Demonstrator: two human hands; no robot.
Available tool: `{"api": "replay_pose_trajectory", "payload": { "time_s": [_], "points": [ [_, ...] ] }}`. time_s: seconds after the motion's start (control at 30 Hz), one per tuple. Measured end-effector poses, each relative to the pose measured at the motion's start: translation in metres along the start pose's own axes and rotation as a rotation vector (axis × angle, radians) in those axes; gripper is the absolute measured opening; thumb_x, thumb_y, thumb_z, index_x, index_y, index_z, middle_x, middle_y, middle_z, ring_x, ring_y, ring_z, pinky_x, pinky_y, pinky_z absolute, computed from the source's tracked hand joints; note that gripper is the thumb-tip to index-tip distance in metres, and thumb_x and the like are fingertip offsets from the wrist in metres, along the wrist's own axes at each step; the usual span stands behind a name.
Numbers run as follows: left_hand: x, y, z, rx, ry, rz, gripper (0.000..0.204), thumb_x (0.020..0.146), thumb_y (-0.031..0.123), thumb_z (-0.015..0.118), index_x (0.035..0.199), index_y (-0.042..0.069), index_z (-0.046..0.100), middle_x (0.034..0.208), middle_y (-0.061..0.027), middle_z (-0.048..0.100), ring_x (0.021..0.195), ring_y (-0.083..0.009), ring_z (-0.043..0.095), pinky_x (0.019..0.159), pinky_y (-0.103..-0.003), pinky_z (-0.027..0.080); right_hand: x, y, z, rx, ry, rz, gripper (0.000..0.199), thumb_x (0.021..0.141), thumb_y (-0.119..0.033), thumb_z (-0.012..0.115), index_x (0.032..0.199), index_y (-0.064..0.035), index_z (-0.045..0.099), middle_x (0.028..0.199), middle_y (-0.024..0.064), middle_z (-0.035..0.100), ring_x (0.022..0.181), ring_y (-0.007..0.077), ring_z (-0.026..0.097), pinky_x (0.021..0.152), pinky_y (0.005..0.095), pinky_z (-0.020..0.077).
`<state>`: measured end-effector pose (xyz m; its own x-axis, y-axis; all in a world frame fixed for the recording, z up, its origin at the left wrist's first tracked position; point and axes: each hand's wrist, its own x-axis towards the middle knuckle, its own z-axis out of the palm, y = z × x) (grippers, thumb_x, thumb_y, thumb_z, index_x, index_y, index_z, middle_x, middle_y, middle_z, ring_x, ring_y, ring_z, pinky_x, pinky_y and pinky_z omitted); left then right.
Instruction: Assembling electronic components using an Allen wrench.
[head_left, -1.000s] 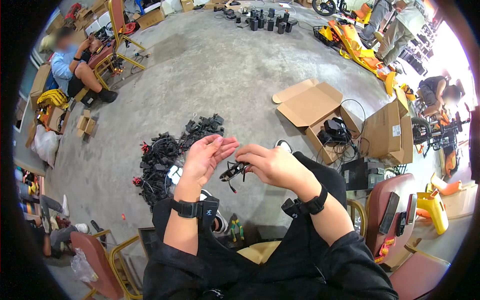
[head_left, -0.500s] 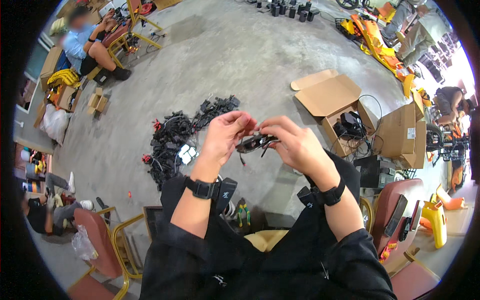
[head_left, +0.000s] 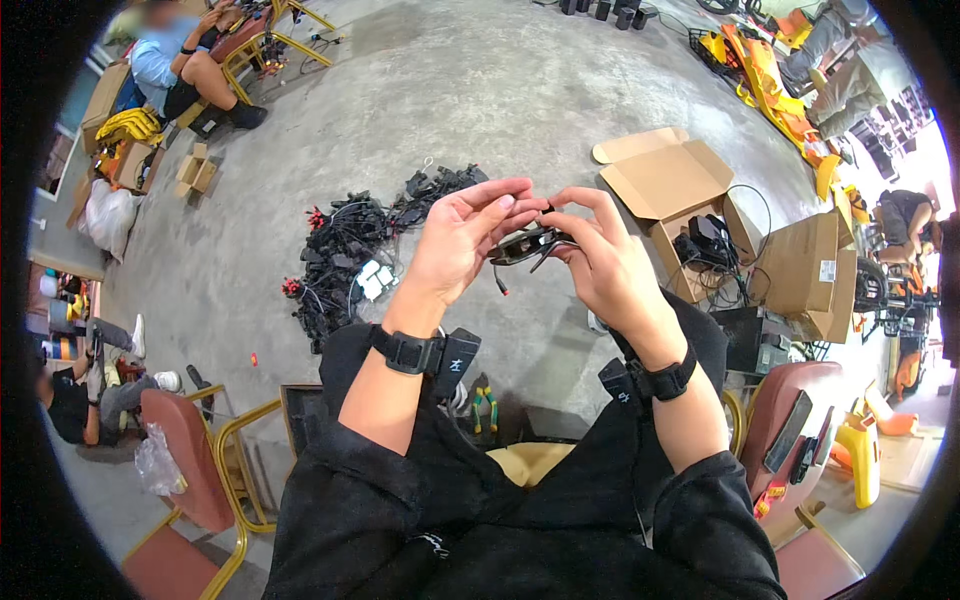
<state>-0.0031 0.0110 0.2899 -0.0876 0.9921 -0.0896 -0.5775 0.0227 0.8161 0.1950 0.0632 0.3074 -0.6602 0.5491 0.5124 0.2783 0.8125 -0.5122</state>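
Centrally, the left hand (head_left: pixel 465 240) and right hand (head_left: pixel 600 262) pinch a small black wired connector part (head_left: pixel 522 246) between closed fingertips, above the grey concrete floor (head_left: pixel 480 110); fingers hide most of its shape.

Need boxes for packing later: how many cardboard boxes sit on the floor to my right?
2: an open box with its flaps spread, and a closed box just right of it. More may be hidden.
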Motion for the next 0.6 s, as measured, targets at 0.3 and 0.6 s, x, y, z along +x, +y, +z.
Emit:
{"api": "replay_pose_trajectory", "payload": {
  "time_s": [0.3, 0.6],
  "points": [
    [0.002, -0.0028, -0.0021, 0.127, 0.186, -0.002, 0.021, 0.093, 0.007, 0.069, 0.11, -0.005, 0.067, 0.101, -0.0158, 0.073, 0.089, -0.0216, 0.073, 0.083, -0.03, 0.06, 0.0004, -0.0039, -0.0011, 0.008, -0.026, 0.037, 0.033, 0.077, 0.006, 0.069, 0.108, -0.0067, 0.067, 0.118, 0.0062, 0.059, 0.079, 0.0213, 0.07, 0.062, 0.0347, 0.0549],
    [-0.0019, -0.0085, 0.0009, 0.353, 0.139, 0.05, 0.021, 0.089, 0.004, 0.072, 0.109, -0.005, 0.071, 0.1, -0.0117, 0.075, 0.09, -0.0132, 0.07, 0.083, -0.024, 0.055, -0.0004, -0.003, 0.0023, -0.01, 0.022, 0.036, 0.032, 0.078, 0.005, 0.069, 0.108, -0.0067, 0.069, 0.11, 0.0058, 0.067, 0.077, 0.0253, 0.071, 0.063, 0.0348, 0.0567]
  ]
}}
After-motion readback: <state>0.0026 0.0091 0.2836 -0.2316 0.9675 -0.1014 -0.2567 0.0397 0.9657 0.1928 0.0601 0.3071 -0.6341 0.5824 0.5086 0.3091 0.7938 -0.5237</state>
